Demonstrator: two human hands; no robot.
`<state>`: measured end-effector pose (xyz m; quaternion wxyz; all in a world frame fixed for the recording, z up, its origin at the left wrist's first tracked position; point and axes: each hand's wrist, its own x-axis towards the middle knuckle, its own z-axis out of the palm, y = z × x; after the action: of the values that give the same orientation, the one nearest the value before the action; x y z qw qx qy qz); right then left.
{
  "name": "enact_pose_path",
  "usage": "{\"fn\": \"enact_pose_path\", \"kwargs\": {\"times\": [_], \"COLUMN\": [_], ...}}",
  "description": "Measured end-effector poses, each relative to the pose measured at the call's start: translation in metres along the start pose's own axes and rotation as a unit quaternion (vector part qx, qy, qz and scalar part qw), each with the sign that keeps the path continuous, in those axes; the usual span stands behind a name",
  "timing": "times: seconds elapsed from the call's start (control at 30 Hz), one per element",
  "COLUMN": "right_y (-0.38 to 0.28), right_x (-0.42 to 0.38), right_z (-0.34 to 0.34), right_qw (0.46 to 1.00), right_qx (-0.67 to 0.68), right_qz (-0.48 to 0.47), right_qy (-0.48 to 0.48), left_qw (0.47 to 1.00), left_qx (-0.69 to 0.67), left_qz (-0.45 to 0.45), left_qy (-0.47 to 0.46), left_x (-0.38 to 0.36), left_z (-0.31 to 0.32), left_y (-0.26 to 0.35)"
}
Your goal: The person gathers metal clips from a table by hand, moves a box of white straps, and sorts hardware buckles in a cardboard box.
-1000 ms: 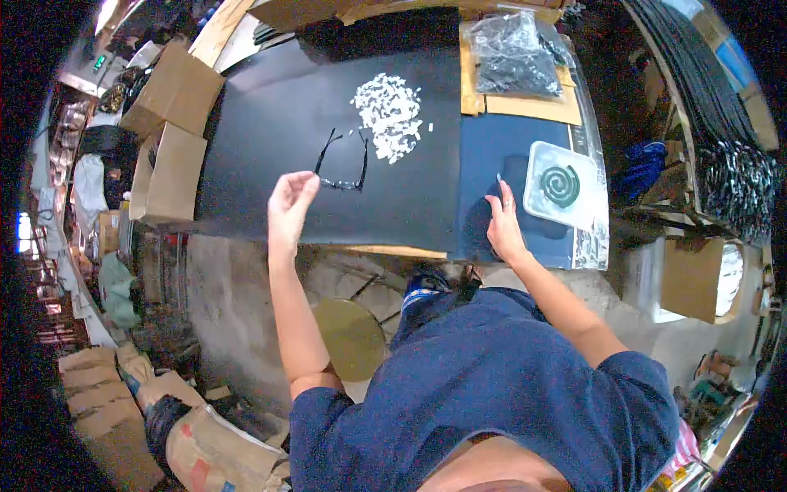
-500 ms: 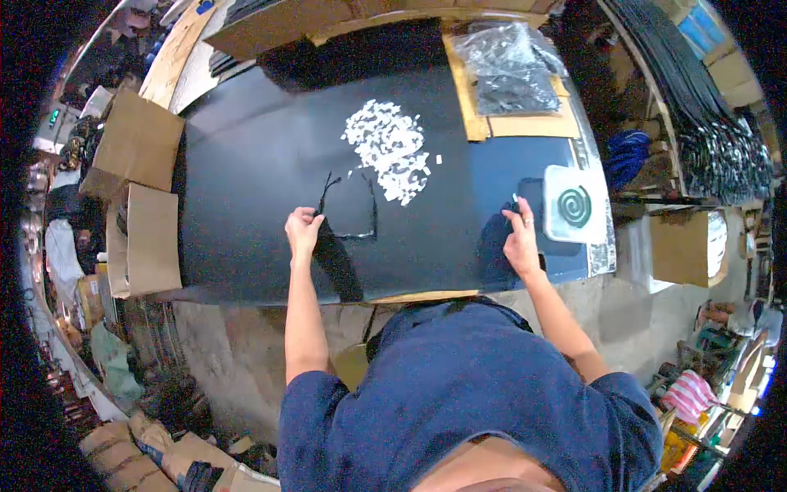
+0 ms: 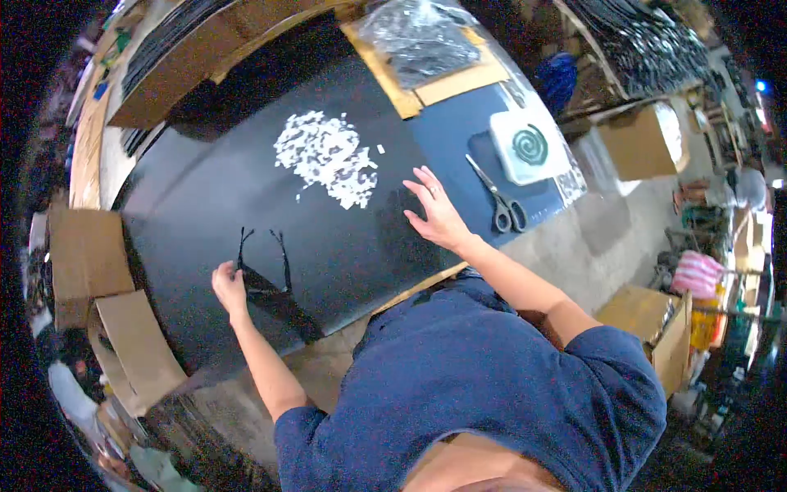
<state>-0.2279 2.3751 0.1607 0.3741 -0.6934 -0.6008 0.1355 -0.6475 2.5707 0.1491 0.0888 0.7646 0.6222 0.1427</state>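
Observation:
My left hand (image 3: 229, 283) is closed in a pinch on a thin black cord (image 3: 286, 266) at the left part of the dark tabletop (image 3: 205, 197). Two slender ends of the cord point away from me. My right hand (image 3: 436, 215) hovers over the table, fingers apart and nothing in them. Beyond its fingertips, to the left, lies a pile of small white pieces (image 3: 316, 152), with one loose piece beside it. Scissors (image 3: 502, 199) with dark handles rest to the right of this hand, next to a white plastic box (image 3: 533, 168) bearing a green coil.
Clear plastic bags (image 3: 422, 41) lie on cardboard at the back right. An open cardboard box (image 3: 131, 353) stands at the left edge. A long cardboard box (image 3: 197, 61) borders the back, and blue cord (image 3: 556, 82) hangs beyond the table.
The view has turned. My right hand has moved left, away from the white box, and its fingers have opened; the scissors now show plainly. My left hand still pinches the cord.

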Motion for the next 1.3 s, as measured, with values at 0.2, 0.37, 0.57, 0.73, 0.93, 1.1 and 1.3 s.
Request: {"fn": "enact_pose_path", "kwargs": {"times": [0.2, 0.37, 0.57, 0.73, 0.93, 1.1, 1.3], "right_y": [0.012, 0.001, 0.009, 0.020, -0.006, -0.010, 0.009], "right_x": [-0.009, -0.002, -0.002, -0.018, -0.022, -0.005, 0.025], "right_z": [-0.020, -0.025, -0.058, -0.072, -0.039, -0.012, 0.019], "right_qw": [0.997, 0.997, 0.979, 0.979, 0.994, 0.998, 0.997], "right_qx": [-0.034, -0.053, -0.098, -0.111, -0.049, -0.025, -0.075], "right_qz": [0.045, 0.021, 0.034, 0.067, 0.068, 0.046, 0.010], "right_qy": [0.052, 0.059, 0.174, 0.157, 0.065, 0.019, -0.002], "left_qw": [0.987, 0.971, 0.962, 0.975, 0.978, 0.954, 0.924], "left_qx": [-0.150, -0.209, -0.222, -0.187, -0.133, -0.147, -0.179], "left_qz": [0.039, 0.115, 0.160, 0.112, 0.144, 0.245, 0.327], "left_qy": [0.050, -0.006, -0.025, -0.049, -0.068, -0.090, -0.079], "left_x": [0.041, 0.084, 0.137, 0.160, 0.186, 0.193, 0.182], "left_z": [0.016, 0.044, 0.103, 0.115, 0.127, 0.128, 0.121], "left_y": [0.057, 0.133, 0.149, 0.165, 0.179, 0.185, 0.189]}}
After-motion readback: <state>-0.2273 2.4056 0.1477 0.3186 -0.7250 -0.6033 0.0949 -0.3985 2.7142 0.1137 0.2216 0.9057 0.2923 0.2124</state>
